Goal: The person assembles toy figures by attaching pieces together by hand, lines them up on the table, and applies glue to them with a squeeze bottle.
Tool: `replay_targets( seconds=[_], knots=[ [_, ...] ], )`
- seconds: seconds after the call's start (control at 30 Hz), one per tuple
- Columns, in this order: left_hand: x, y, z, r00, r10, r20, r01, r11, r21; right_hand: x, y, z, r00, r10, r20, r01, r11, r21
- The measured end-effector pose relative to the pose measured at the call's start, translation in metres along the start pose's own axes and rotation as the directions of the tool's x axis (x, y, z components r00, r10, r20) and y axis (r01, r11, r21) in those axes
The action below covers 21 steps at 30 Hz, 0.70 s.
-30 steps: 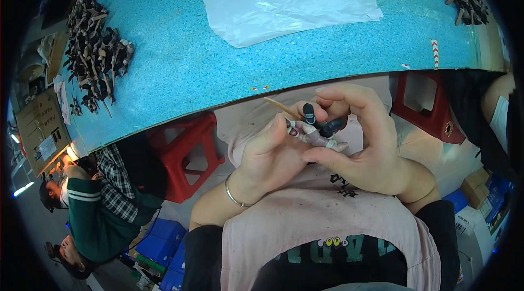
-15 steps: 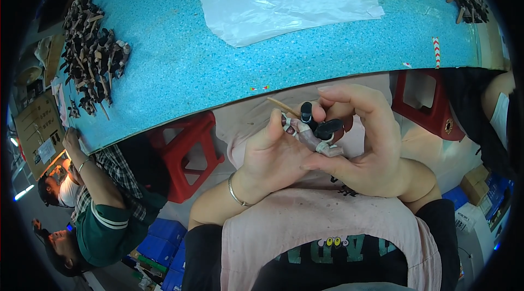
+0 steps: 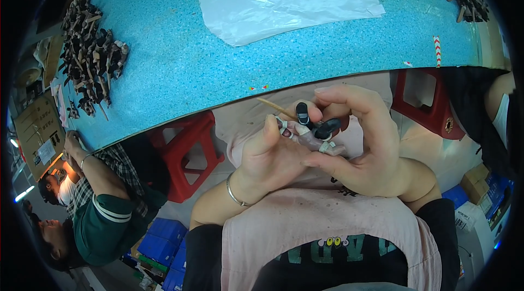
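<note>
1. Your left hand [image 3: 273,154] is pinching one end of a small figure [image 3: 312,140] between thumb and fingers.
2. Your right hand [image 3: 374,146] is curving around the other end, near its black shoes [image 3: 328,128]; you cannot tell whether it is pinching.
3. A thin wooden stick [image 3: 273,106] is poking out past your left thumb.
4. The figure is hanging above your pink apron [image 3: 327,212], just beside the blue table [image 3: 327,45].
</note>
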<state>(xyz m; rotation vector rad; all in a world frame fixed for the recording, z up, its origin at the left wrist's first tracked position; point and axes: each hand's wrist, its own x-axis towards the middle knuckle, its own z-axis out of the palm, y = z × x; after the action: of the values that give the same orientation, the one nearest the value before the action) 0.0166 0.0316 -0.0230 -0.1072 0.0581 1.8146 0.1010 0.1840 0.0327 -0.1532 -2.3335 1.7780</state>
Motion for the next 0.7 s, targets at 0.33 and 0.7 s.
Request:
replay_targets(
  seconds=[0.33,0.7],
  knots=[
    [0.002,0.008,0.012,0.995,0.026,-0.097,-0.015,0.994,0.107,0.008,0.002,0.001,0.998,-0.041,-0.057,0.041,0.999,0.006],
    [-0.014,0.069,0.045,0.844,0.534,0.044,-0.303,0.408,0.861,0.013,0.017,0.003,0.996,-0.041,-0.082,0.055,0.983,0.175]
  ],
)
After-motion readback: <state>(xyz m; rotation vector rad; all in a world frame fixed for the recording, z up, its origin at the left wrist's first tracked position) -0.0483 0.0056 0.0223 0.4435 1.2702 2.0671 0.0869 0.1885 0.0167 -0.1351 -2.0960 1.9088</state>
